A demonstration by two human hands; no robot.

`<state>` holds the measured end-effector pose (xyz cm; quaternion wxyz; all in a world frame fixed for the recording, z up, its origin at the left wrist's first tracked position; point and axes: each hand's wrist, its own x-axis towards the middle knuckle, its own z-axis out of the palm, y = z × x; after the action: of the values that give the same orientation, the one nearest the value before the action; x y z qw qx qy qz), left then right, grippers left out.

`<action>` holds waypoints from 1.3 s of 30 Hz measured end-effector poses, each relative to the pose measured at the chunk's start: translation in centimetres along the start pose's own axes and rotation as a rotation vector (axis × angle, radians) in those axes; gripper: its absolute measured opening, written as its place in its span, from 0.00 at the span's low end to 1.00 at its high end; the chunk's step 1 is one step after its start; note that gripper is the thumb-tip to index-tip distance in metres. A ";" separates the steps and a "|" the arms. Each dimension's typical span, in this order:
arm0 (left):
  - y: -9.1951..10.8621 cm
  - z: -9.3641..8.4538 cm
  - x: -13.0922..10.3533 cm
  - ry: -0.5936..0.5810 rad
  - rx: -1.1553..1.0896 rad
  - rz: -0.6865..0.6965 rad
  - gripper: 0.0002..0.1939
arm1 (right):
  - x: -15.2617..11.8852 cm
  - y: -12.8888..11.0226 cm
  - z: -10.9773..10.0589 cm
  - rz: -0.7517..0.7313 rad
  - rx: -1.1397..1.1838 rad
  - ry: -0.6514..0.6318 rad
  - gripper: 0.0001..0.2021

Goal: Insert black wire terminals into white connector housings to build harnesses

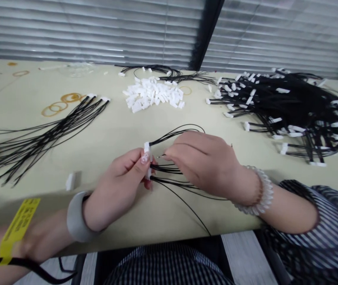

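left hand pinching a white connector, right hand gripping a thin black wire by its tip

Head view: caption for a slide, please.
Left hand grips a white connector; right hand pinches a black wire beside it.

Pale cream, smooth-topped table across view. Behind it, grey horizontal-slat blinds, split by a dark slanting upright post (slats faintly blurred). Light pale, soft, cool-toned.
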<state>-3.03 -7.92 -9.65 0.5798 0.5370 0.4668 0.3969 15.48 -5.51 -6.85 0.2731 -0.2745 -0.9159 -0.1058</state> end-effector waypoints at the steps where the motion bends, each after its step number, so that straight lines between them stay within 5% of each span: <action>1: 0.0 0.0 0.0 -0.009 -0.009 -0.003 0.14 | -0.1 0.0 0.1 -0.034 -0.017 0.014 0.11; 11: -0.1 -0.2 0.0 -0.078 -0.021 0.006 0.16 | 0.2 0.0 -0.1 -0.130 -0.105 -0.041 0.13; 18: 0.3 0.1 0.0 -0.127 -0.045 -0.013 0.15 | 0.1 0.4 0.6 -0.242 -0.046 0.125 0.09; 28: -0.5 -0.2 -0.1 -0.133 -0.056 -0.010 0.14 | -0.3 -0.4 2.2 -0.103 0.120 0.251 0.10; 39: -0.8 -0.3 0.0 -0.129 0.016 0.044 0.15 | -0.3 -0.4 1.8 -0.102 0.073 0.026 0.08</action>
<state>-3.37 -7.97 -10.44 0.5954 0.5763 0.4198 0.3703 14.63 -5.35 -8.51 0.2892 -0.2162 -0.9282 -0.0898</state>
